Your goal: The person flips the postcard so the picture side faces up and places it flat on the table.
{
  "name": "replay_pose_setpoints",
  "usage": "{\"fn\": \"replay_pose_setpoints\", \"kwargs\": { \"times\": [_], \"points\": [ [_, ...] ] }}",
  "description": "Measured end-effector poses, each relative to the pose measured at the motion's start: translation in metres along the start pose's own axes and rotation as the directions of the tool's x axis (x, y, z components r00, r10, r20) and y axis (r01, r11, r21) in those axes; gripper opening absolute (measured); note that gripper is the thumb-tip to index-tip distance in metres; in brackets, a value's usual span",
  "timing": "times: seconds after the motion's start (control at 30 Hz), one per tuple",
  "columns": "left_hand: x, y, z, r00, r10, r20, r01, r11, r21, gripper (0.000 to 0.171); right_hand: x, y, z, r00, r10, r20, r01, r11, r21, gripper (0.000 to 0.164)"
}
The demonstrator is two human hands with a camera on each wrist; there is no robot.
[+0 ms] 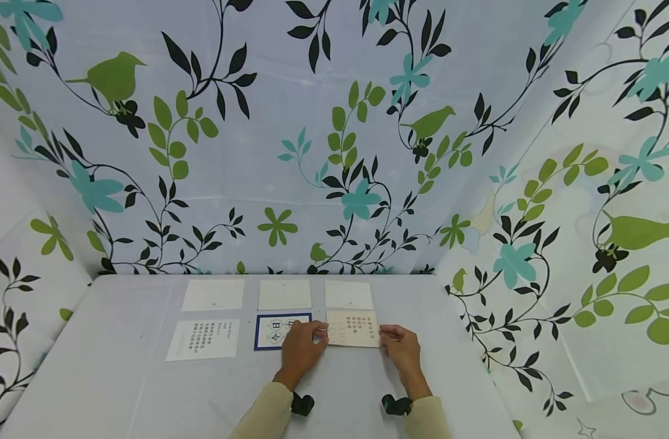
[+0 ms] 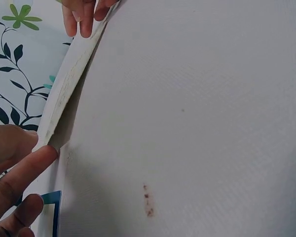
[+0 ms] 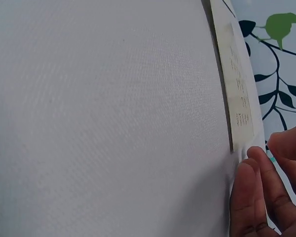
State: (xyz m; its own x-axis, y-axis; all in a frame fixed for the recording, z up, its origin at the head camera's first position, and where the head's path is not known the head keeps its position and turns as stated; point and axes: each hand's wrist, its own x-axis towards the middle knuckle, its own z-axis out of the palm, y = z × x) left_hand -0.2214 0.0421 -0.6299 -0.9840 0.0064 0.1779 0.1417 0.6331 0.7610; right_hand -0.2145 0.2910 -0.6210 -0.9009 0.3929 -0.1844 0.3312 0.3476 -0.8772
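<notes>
A cream card (image 1: pixel 353 329) with rows of brownish-red characters and pale circles lies between the two hands in the head view. My left hand (image 1: pixel 303 349) pinches its left edge with thumb and forefinger. At the opposite edge, my right hand (image 1: pixel 403 350) holds the card by its side with the fingertips. The left wrist view shows the card's near edge (image 2: pixel 71 84) slightly raised above the table, with shadow beneath. In the right wrist view the printed face (image 3: pixel 237 89) is seen at a slant. Partly behind my left hand is a blue-bordered card (image 1: pixel 264 332).
Left of the blue-bordered card lies a white card (image 1: pixel 203 339) with dark text. Along the back are three pale, mostly blank cards: left (image 1: pixel 214 295), middle (image 1: pixel 284 295) and right (image 1: pixel 348 294). The white table (image 1: pixel 148 390) meets patterned cloth (image 1: pixel 312 183) behind.
</notes>
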Motion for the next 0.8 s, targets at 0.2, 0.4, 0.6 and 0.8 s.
{"fn": "replay_pose_setpoints", "kwargs": {
  "times": [0.2,0.4,0.6,0.8],
  "points": [
    [0.003,-0.001,-0.003,1.000,-0.009,-0.015,0.009,1.000,-0.003,0.022,0.003,0.001,0.003,0.999,0.008,-0.033,-0.009,0.999,-0.036,0.017],
    [0.009,-0.002,-0.003,0.999,-0.018,-0.034,0.018,1.000,-0.002,0.020,0.009,-0.003,0.005,0.999,0.002,-0.050,-0.006,0.998,-0.063,0.018],
    [0.016,-0.003,0.000,0.999,-0.011,-0.052,0.009,1.000,-0.027,0.022,0.013,-0.008,0.007,0.998,-0.023,-0.063,0.019,0.998,-0.057,0.021],
    [0.023,-0.005,0.003,0.998,0.006,-0.063,-0.009,0.999,-0.040,0.025,0.019,-0.012,0.014,0.996,-0.047,-0.075,0.044,0.998,-0.050,0.026]
  ]
}}
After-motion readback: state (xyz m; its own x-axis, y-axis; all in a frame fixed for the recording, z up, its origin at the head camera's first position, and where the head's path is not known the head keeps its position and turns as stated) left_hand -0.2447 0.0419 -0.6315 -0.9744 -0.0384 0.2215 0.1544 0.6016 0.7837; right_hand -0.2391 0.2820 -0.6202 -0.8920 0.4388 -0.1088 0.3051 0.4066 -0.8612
